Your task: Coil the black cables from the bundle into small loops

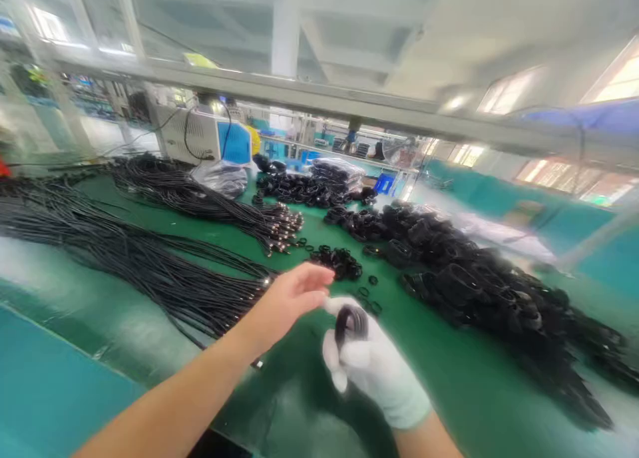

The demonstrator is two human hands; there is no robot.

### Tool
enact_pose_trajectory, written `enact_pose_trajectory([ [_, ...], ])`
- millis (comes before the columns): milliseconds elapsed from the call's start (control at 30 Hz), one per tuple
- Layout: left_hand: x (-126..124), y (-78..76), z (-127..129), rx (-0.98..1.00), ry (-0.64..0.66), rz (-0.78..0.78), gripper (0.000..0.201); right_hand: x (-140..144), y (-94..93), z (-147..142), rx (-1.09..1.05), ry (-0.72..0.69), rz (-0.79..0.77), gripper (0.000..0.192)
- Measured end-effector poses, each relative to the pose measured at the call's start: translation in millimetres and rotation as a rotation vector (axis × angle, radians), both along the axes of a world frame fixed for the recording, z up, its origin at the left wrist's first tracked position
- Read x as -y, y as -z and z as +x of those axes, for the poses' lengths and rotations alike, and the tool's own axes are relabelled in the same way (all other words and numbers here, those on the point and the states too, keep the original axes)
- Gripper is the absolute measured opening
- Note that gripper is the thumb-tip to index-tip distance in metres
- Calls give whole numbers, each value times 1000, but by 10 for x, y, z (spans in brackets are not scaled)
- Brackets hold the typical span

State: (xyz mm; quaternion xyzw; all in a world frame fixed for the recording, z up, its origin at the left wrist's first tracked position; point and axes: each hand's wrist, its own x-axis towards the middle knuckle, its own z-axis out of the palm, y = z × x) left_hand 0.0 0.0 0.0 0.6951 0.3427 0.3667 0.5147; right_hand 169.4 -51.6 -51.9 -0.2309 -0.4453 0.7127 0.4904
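Observation:
My right hand (pixel 374 361) wears a white glove and is closed around a small black coil (pixel 357 325), which looks like wound cable. Bare, my left hand (pixel 294 295) reaches in from the left with its fingers stretched out, close to the gloved fingertips; I see nothing held in it. Just beyond both hands lies a pile of small black rings (pixel 342 263), with a few loose ones nearer. Beside my left forearm runs a bundle of long black cables (pixel 194 288); some of its ends are hidden by that arm.
A second cable bundle (pixel 214 202) with metal-tipped ends lies behind on the green table (pixel 319 418). To the right stretches a long heap of black coiled pieces (pixel 459 278). A white and blue machine (pixel 200 137) stands at the back, under a metal shelf beam (pixel 299 88).

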Motion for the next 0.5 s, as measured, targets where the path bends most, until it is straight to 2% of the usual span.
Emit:
enact_pose_trajectory([
  [100,52,-80,9,-140,171,230,37,2,47,-9,3,-157,-24,56],
  [200,23,-128,24,-216,348,250,39,0,116,-30,-77,-252,-51,53],
  [267,-47,-136,16,-247,345,186,35,-15,140,-54,-144,-190,-96,48],
  [333,-136,-129,-20,-280,255,159,32,-41,126,-83,-187,-69,-192,42],
  [400,-215,-103,-76,-280,240,162,31,-72,86,-109,-217,4,-357,41],
  [500,-248,-10,-133,-215,278,189,35,-102,52,-147,-280,41,-569,41],
])
